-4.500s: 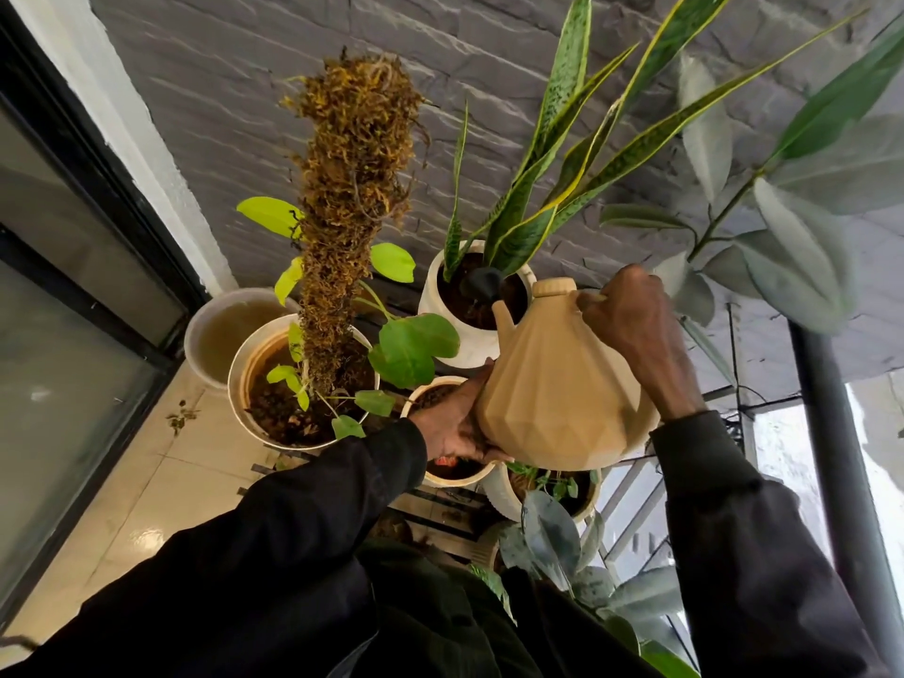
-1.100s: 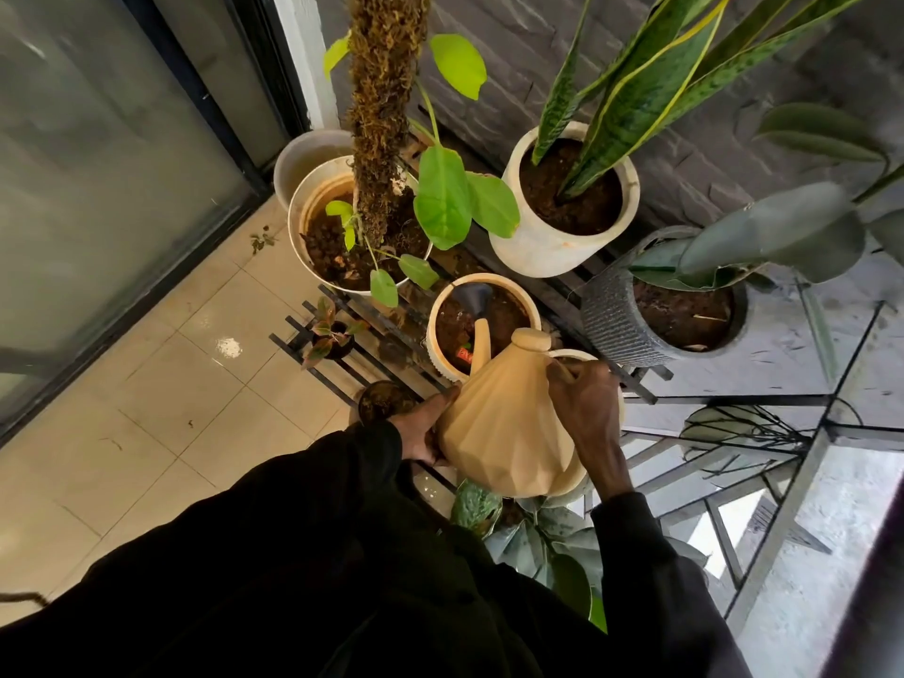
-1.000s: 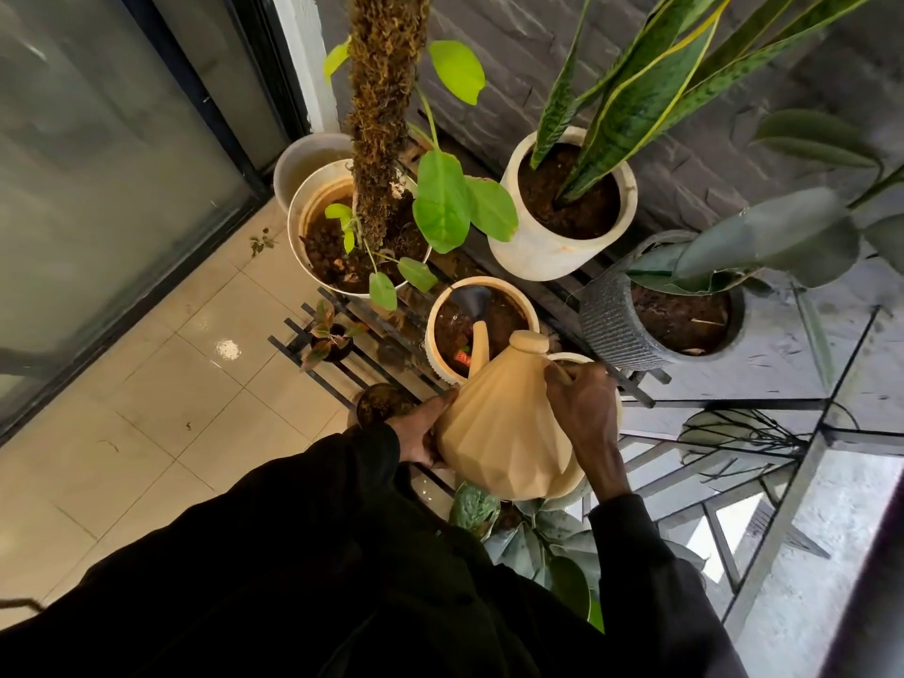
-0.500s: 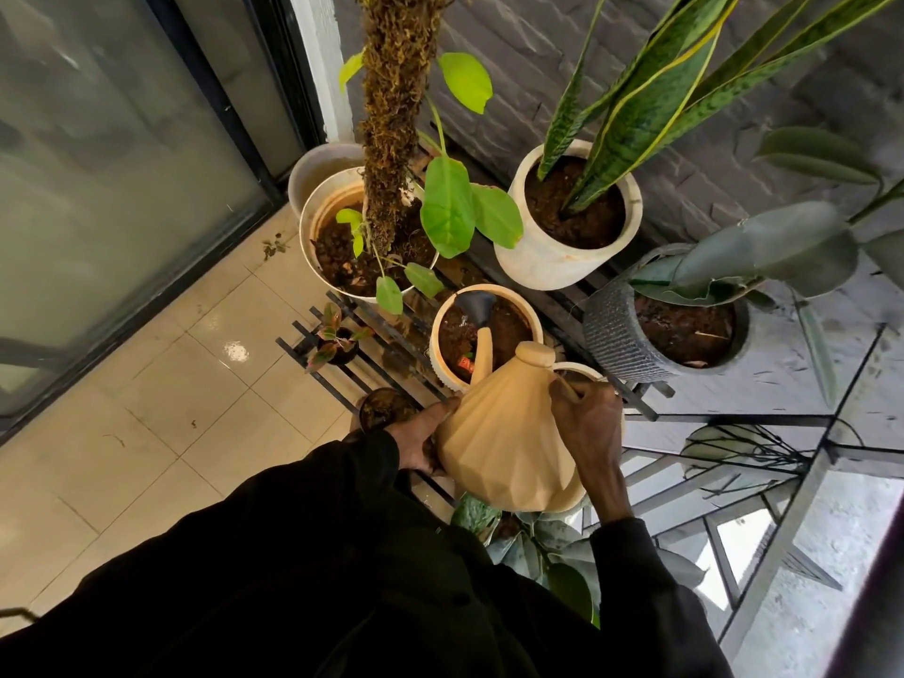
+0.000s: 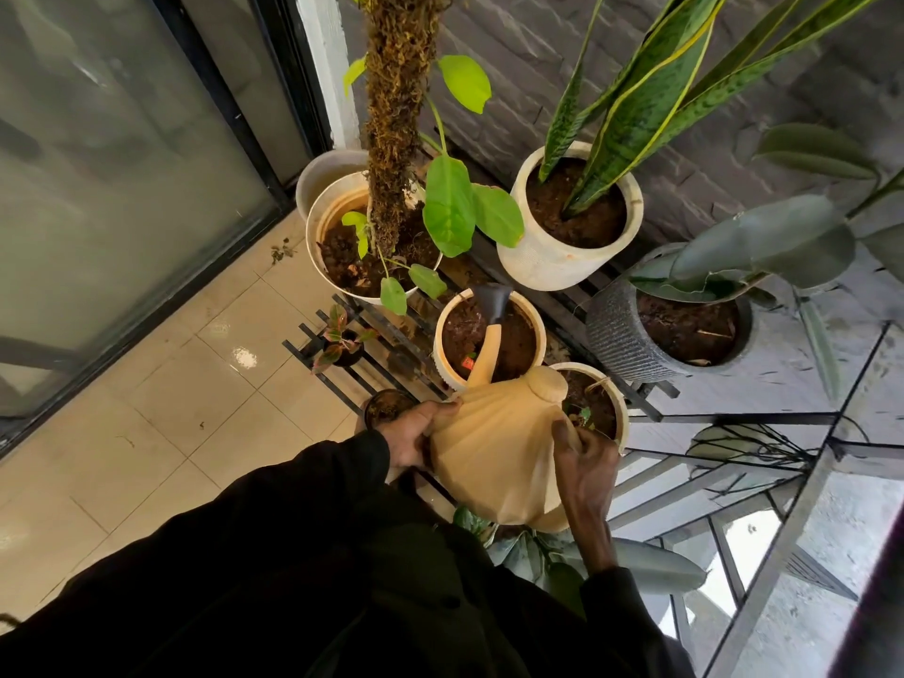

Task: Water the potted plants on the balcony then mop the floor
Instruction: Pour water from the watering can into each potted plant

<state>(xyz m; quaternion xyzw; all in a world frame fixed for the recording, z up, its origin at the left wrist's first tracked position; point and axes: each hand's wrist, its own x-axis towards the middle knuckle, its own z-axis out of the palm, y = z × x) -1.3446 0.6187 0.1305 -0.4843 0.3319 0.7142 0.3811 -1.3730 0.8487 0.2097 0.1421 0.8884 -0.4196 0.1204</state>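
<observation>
left hand (image 5: 416, 438), right hand (image 5: 584, 464) clamped on watering can (image 5: 494, 462), spout (image 5: 493, 300) over pot (image 5: 440, 330); could flood soil (image 5: 518, 345) onto floor (image 5: 195, 408) if overtipped.

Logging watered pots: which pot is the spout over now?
The small cream pot mid-rack, bare soil with a red tag: the dark rose of the watering can hangs over its far rim. The snake plant pot and grey ribbed pot lie beyond.

Pots (image 5: 553, 266) packed on slatted rack (image 5: 416, 369), moss pole (image 5: 396, 115) and leaves (image 5: 447, 208) overhanging, open tiled floor (image 5: 171, 423) left, railing (image 5: 781, 545) right.
</observation>
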